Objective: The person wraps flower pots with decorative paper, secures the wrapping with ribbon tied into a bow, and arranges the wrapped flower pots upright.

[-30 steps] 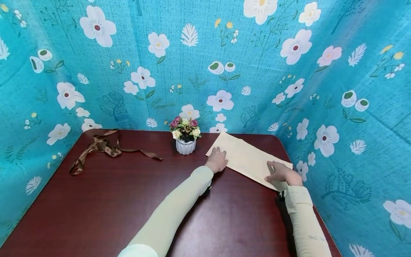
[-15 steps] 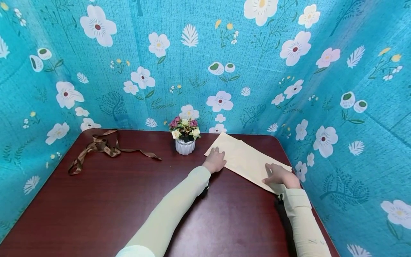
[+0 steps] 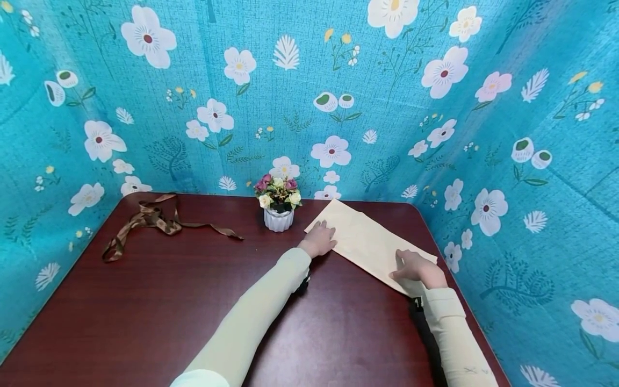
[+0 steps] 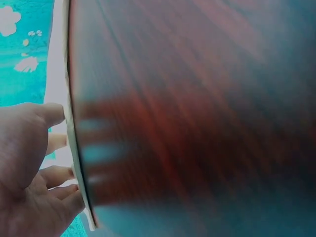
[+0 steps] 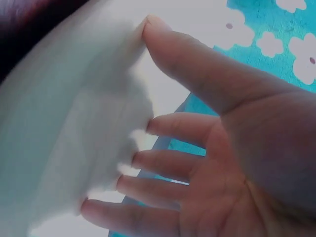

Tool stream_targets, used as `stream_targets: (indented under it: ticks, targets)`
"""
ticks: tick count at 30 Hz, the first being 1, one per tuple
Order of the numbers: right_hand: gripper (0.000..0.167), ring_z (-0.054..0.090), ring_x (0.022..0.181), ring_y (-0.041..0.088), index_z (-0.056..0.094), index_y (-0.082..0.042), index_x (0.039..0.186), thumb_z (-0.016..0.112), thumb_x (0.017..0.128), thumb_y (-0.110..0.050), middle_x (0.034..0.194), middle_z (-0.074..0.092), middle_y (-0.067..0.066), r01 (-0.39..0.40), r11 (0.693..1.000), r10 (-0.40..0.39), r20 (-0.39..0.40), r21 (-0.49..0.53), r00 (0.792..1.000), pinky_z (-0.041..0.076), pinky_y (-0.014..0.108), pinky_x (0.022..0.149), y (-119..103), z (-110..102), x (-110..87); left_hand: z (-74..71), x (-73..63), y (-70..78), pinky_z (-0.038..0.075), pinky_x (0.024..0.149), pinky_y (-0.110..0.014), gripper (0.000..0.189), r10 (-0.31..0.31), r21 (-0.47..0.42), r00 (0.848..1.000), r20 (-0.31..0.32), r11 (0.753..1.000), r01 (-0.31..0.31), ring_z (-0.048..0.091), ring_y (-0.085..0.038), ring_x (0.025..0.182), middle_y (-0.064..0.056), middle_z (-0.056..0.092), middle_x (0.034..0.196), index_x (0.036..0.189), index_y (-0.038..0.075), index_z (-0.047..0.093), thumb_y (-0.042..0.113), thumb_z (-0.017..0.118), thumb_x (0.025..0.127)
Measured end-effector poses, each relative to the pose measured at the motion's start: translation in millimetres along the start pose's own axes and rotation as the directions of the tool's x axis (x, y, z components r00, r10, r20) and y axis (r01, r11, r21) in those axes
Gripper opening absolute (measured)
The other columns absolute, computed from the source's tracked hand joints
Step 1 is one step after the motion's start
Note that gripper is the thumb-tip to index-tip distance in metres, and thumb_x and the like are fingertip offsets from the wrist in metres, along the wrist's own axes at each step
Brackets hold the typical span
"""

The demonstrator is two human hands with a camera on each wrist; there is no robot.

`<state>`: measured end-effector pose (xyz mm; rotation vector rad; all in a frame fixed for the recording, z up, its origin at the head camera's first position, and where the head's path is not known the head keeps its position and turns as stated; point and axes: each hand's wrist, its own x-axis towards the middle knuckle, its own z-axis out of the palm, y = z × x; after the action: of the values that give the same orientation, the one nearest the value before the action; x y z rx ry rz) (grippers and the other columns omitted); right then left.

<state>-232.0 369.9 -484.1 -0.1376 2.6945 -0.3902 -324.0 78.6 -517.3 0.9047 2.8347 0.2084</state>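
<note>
A folded cream cloth (image 3: 364, 236) lies slantwise at the back right of the table. My left hand (image 3: 318, 239) rests its fingertips on the cloth's left end. In the left wrist view, the fingers of that hand (image 4: 29, 168) touch down along the cloth's thin edge (image 4: 69, 118). Toward the cloth's right end, my right hand (image 3: 417, 267) touches it with thumb and fingers spread apart. Seen from the right wrist, the thumb (image 5: 182, 54) and separate fingertips meet the surface of the pale cloth (image 5: 94, 118), which shows soft creases.
A white ribbed pot of artificial flowers (image 3: 278, 209) stands left of the cloth at the back of the table. Brown ribbon (image 3: 157, 219) lies in loose loops at the back left. A blue floral curtain (image 3: 285, 97) borders the dark red table (image 3: 159, 301).
Both hands have slid slightly to the left and nearer, and the cloth has shifted a little with them. The flower pot and ribbon stay where they were.
</note>
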Motion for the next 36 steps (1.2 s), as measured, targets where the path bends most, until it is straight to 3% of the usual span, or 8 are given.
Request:
stream_targets:
  ticks: [4, 8, 16, 20, 24, 27, 31, 36]
  targets:
    - [0.063, 0.060, 0.108, 0.043, 0.054, 0.013, 0.129, 0.080, 0.086, -0.025, 0.117, 0.061, 0.032, 0.039, 0.997, -0.039, -0.002, -0.060, 0.999, 0.050, 0.055, 0.095, -12.4, 2.0, -2.9, 0.4, -1.0, -7.1, 0.028, 0.122, -0.039, 0.047, 0.002, -0.007, 1.000, 0.000, 1.000, -0.002, 0.038, -0.035, 0.147, -0.019, 0.051, 0.151, 0.144, 0.006, 0.056, 0.033, 0.054, 0.106]
    - [0.043, 0.057, 0.082, 0.028, 0.057, 0.006, 0.107, 0.079, 0.086, -0.025, 0.088, 0.060, 0.014, 0.072, 0.992, -0.071, 0.015, -0.106, 0.997, 0.050, 0.044, 0.075, -24.8, 4.8, -5.7, 0.4, -6.0, -14.0, 0.034, 0.119, -0.040, 0.046, -0.005, -0.041, 1.000, 0.001, 0.999, 0.005, 0.042, -0.038, 0.144, -0.024, 0.048, 0.151, 0.141, 0.006, 0.059, 0.032, 0.057, 0.104]
    - [0.036, 0.053, 0.080, 0.026, 0.057, 0.002, 0.095, 0.075, 0.090, -0.028, 0.078, 0.055, 0.008, 0.080, 0.981, -0.072, 0.050, -0.175, 0.996, 0.046, 0.039, 0.073, -39.6, 13.2, -9.2, -1.5, -18.3, -21.7, 0.034, 0.119, -0.041, 0.044, 0.022, -0.068, 1.000, 0.004, 0.997, -0.022, 0.042, -0.041, 0.143, -0.027, 0.049, 0.149, 0.139, 0.004, 0.060, 0.030, 0.059, 0.104]
    - [0.035, 0.051, 0.076, 0.025, 0.054, 0.000, 0.088, 0.074, 0.090, -0.028, 0.076, 0.053, 0.008, 0.071, 0.981, -0.061, 0.063, -0.179, 0.996, 0.046, 0.038, 0.070, -46.7, 18.1, -11.3, -1.4, -23.5, -23.5, 0.032, 0.120, -0.043, 0.043, 0.058, -0.041, 0.998, 0.003, 0.998, -0.057, 0.043, -0.041, 0.142, -0.026, 0.055, 0.143, 0.136, 0.001, 0.061, 0.029, 0.060, 0.103]
    - [0.038, 0.054, 0.081, 0.029, 0.053, 0.003, 0.091, 0.074, 0.089, -0.028, 0.076, 0.053, 0.010, 0.081, 0.978, -0.070, 0.061, -0.191, 0.996, 0.048, 0.041, 0.072, -57.2, 21.9, -16.1, -2.7, -28.3, -26.6, 0.031, 0.121, -0.045, 0.041, 0.102, -0.001, 0.995, 0.004, 0.995, -0.102, 0.045, -0.040, 0.141, -0.025, 0.062, 0.133, 0.131, 0.000, 0.063, 0.028, 0.061, 0.102]
    - [0.039, 0.055, 0.083, 0.032, 0.053, 0.005, 0.090, 0.075, 0.087, -0.027, 0.074, 0.053, 0.010, 0.101, 0.974, -0.093, 0.050, -0.205, 0.994, 0.049, 0.042, 0.073, -66.5, 24.5, -20.7, -4.8, -32.2, -29.6, 0.029, 0.121, -0.046, 0.031, 0.140, 0.014, 0.990, 0.010, 0.990, -0.140, 0.045, -0.040, 0.140, -0.022, 0.066, 0.121, 0.117, 0.000, 0.067, 0.026, 0.061, 0.100]
    - [0.040, 0.057, 0.078, 0.031, 0.053, 0.005, 0.088, 0.076, 0.084, -0.027, 0.072, 0.054, 0.011, 0.108, 0.968, -0.103, 0.037, -0.225, 0.994, 0.050, 0.042, 0.072, -79.0, 29.2, -28.7, -8.0, -39.1, -33.0, 0.031, 0.120, -0.047, 0.020, 0.159, -0.031, 0.987, 0.014, 0.987, -0.159, 0.049, -0.042, 0.135, -0.021, 0.066, 0.110, 0.091, 0.004, 0.064, 0.023, 0.064, 0.096]
    - [0.040, 0.053, 0.071, 0.025, 0.051, -0.001, 0.081, 0.079, 0.082, -0.029, 0.072, 0.053, 0.011, 0.087, 0.971, -0.083, 0.027, -0.224, 0.996, 0.049, 0.040, 0.069, -91.5, 36.1, -38.6, -10.6, -49.7, -36.3, 0.046, 0.102, -0.041, 0.025, 0.136, -0.115, 0.991, 0.000, 0.984, -0.135, 0.058, -0.035, 0.105, -0.014, 0.061, 0.095, 0.071, 0.008, 0.055, 0.019, 0.069, 0.089]
